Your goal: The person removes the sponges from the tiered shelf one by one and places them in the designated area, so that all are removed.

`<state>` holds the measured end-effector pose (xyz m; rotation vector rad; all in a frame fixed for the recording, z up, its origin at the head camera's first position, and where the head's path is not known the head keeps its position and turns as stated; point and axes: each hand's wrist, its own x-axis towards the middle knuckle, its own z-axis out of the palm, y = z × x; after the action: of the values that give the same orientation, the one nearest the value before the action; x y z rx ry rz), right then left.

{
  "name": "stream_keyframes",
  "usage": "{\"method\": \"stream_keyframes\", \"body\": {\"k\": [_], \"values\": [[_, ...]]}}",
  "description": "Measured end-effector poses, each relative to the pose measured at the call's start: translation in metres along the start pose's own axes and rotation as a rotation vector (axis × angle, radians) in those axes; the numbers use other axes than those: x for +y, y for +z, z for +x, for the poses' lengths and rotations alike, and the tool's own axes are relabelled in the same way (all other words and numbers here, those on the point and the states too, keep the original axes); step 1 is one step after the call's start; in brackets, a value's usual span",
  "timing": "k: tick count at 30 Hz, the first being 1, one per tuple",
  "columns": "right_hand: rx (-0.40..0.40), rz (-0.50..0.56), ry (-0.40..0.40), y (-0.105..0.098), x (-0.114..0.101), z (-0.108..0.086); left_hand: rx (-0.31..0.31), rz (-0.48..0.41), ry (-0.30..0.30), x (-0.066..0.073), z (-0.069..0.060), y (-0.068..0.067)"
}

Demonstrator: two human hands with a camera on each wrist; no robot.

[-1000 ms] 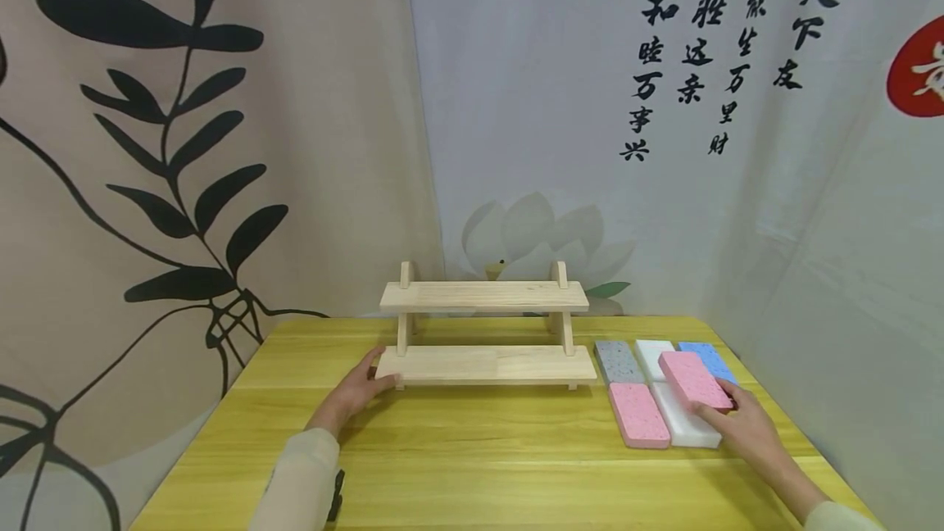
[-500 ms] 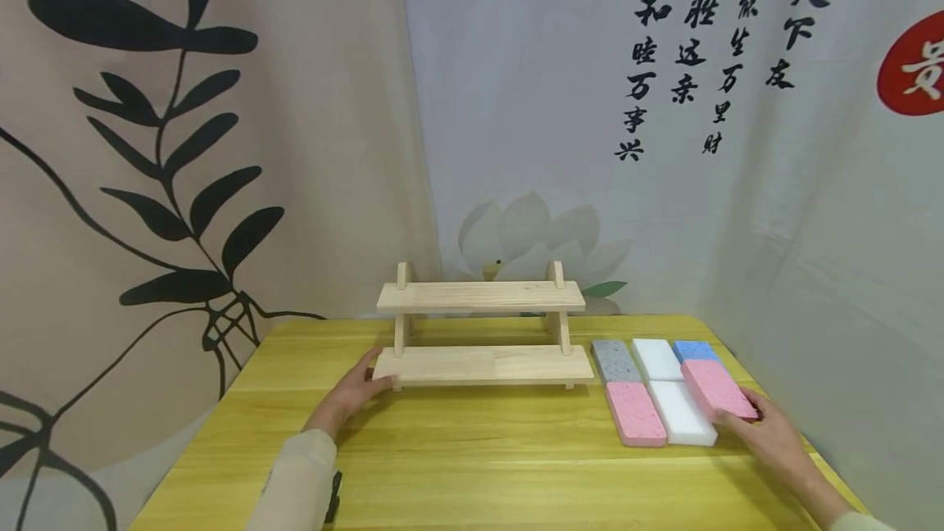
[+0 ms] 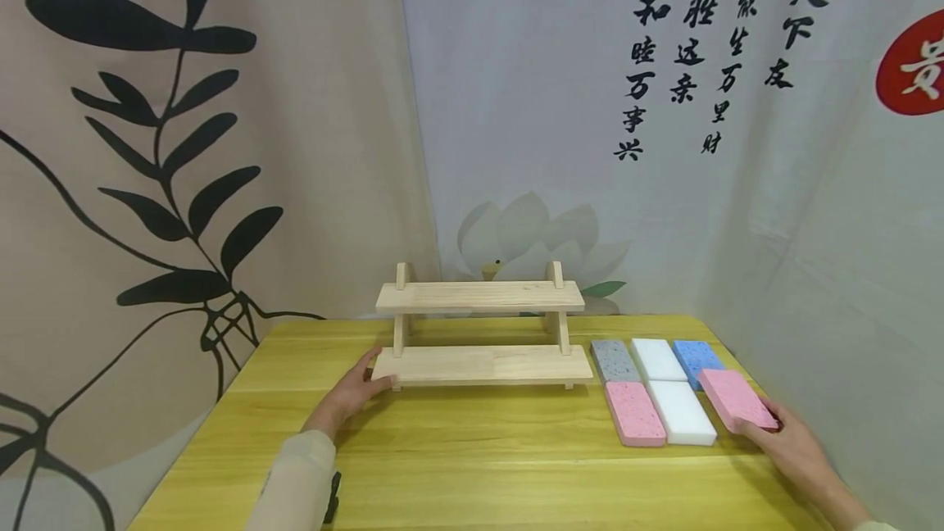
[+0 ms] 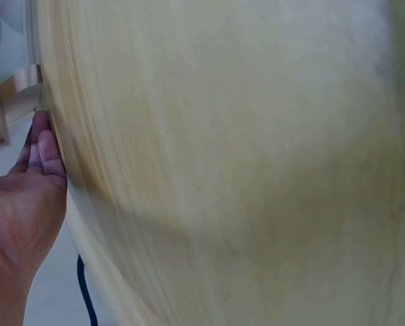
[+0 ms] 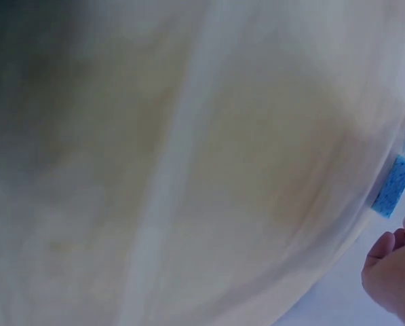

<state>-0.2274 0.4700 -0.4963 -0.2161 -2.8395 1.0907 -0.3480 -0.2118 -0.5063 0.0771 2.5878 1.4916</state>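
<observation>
A pale two-tier wooden display stand point(image 3: 483, 364) stands at the table's back middle. My left hand point(image 3: 349, 396) holds the left end of its lower shelf, thumb at the front and fingers behind. In the left wrist view my left hand point(image 4: 26, 204) shows beside the wood. On the right, my right hand point(image 3: 792, 441) grips a pink sponge point(image 3: 736, 400) by its near right end, just in front of the blue sponge point(image 3: 696, 360). The right wrist view catches only part of my right hand point(image 5: 395, 268), near the blue sponge point(image 5: 393, 187).
Left of the held sponge lie a grey sponge point(image 3: 615, 361), another pink sponge point(image 3: 636, 414) and two white ones, the rear white sponge point(image 3: 659, 360) and the front white sponge point(image 3: 681, 412). A printed curtain rises behind the yellow wooden table point(image 3: 472, 465) and along its right side.
My right hand has carried the pink sponge rightward and toward me, off from above the white sponges, uncovering more of the blue one. My left hand stays at the stand.
</observation>
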Motion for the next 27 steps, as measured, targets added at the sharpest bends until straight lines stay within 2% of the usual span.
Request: {"method": "stream_keyframes", "body": {"k": [6,19,21,27], "values": [[-0.036,-0.036,0.032,-0.003,0.006,0.000,0.004,-0.007,0.000,0.000,0.000,0.000],[-0.012,-0.094,-0.051,0.004,0.013,0.003,0.012,-0.006,-0.007,0.001,-0.001,0.000],[-0.020,-0.102,-0.043,0.005,0.013,0.003,0.011,-0.004,-0.002,0.001,-0.001,0.000],[-0.068,-0.119,0.047,0.004,0.009,0.005,0.012,-0.007,0.007,-0.001,-0.002,0.000]]}}
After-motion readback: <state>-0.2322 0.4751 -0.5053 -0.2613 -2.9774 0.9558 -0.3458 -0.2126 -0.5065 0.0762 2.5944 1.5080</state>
